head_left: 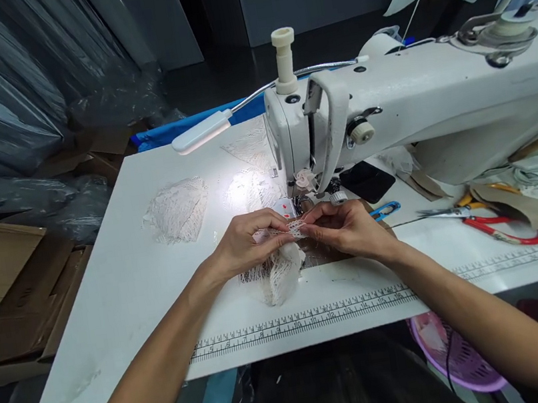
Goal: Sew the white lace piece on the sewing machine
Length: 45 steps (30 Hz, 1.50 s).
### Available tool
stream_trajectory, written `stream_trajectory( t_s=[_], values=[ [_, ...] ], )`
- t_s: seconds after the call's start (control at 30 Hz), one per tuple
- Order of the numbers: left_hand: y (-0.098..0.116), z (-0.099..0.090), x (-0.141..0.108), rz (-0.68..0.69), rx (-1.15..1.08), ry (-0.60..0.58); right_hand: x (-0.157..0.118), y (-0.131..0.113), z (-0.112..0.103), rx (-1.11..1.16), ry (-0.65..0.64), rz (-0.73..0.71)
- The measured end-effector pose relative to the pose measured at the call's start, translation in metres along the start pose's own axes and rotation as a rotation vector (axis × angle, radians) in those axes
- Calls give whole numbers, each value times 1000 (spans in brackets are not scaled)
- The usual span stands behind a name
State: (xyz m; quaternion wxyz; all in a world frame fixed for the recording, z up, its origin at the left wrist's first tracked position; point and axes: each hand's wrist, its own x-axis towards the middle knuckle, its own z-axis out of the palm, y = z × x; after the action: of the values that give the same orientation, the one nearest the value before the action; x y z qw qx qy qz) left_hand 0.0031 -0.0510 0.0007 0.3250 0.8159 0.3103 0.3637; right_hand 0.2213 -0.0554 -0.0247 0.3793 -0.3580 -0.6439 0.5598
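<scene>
White lace fabric (280, 274) hangs between my hands, its upper edge raised in front of the needle area of a white sewing machine (385, 96). My left hand (252, 241) pinches the lace between thumb and fingers. On the right, my right hand (341, 228) pinches the other end of the same edge, close to the left fingertips. A separate folded lace piece (178, 211) lies on the white table (123, 277) to the left, and more lace (251, 147) lies behind, beside the machine head.
Blue thread snips (385, 210), a black flat object (368, 181) and red-handled scissors (510, 229) lie to the right. A lamp (202, 132) reaches over the table. Cardboard boxes (1, 268) stand at the left, a purple basket (457, 362) below the front edge.
</scene>
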Motion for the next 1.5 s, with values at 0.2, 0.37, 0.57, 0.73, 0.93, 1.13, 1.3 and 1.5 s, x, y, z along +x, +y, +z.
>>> stream_trajectory(
  t_s=[0.2,0.37,0.57,0.73,0.93,1.13,1.3,1.5],
  values=[
    [1,1,-3,-136,-100,77,0,-2,4,127,23,16],
    [4,5,-3,-204,-156,91,0,-3,8,190,50,77],
    [1,5,-5,-275,-99,154,0,-3,12,300,130,108],
    [0,3,-5,-232,-124,123,0,-4,12,286,115,68],
    [2,1,-4,-118,-46,95,0,-4,11,273,82,59],
    [1,1,-3,-65,40,107,2,-5,11,285,130,67],
    [1,3,-4,-84,59,94,2,-6,12,297,130,58],
    [3,7,-4,-163,35,112,2,-2,12,306,98,54]
  ],
)
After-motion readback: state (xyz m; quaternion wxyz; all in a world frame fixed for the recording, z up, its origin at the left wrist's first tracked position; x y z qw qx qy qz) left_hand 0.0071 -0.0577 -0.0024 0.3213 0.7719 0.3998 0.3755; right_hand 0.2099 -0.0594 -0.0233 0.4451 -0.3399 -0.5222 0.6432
